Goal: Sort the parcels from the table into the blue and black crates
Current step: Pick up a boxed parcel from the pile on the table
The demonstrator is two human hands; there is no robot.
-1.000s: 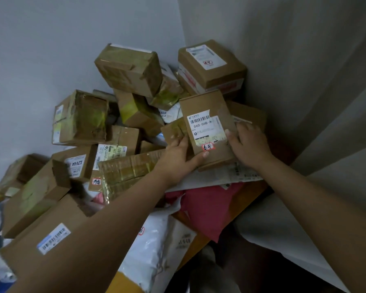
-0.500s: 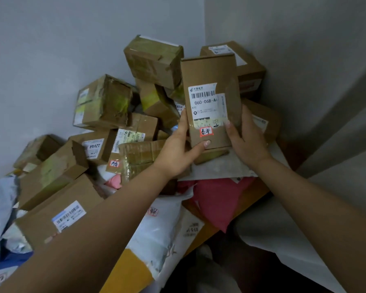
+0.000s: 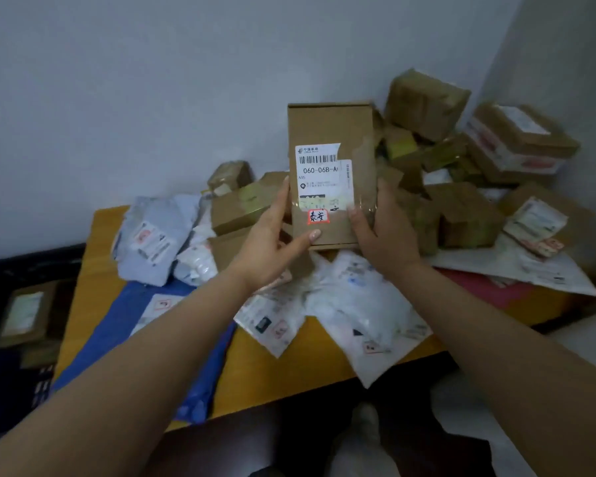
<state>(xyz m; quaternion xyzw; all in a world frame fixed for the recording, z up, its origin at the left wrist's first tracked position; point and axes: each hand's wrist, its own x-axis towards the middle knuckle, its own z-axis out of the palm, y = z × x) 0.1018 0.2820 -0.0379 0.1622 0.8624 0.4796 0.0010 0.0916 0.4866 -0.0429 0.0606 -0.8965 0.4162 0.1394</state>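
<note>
**One flat carton held up in both hands, label facing the holder**

One flat cardboard parcel (image 3: 330,139) stands upright in the air above the yellow table (image 3: 289,366), clear of the pile. The left hand (image 3: 272,249) grips its lower left edge, thumb laid across the front face near the bottom corner, fingers behind. The right hand (image 3: 386,232) grips the lower right edge, fingers curled onto the front beside the shipping label (image 3: 320,180). Between the two grips sits a small red-bordered sticker (image 3: 317,216) with handwritten characters.

Assessment of handling: the carton appears stiff, thin and light, since it stands well above the grips with no visible sag. Clear tape under the right fingertips looks glossy and is likely slippery; the bare card under the left thumb offers better purchase. Holding by the two long edges looks sound; one hand around an edge would probably suffice for the carry.

Below the grips lie soft poly mailers (image 3: 355,304); right of them, taped boxes (image 3: 461,215) are heaped. At far left a dark crate (image 3: 0,270) holds a boxed parcel. No blue crate is identifiable.
</note>
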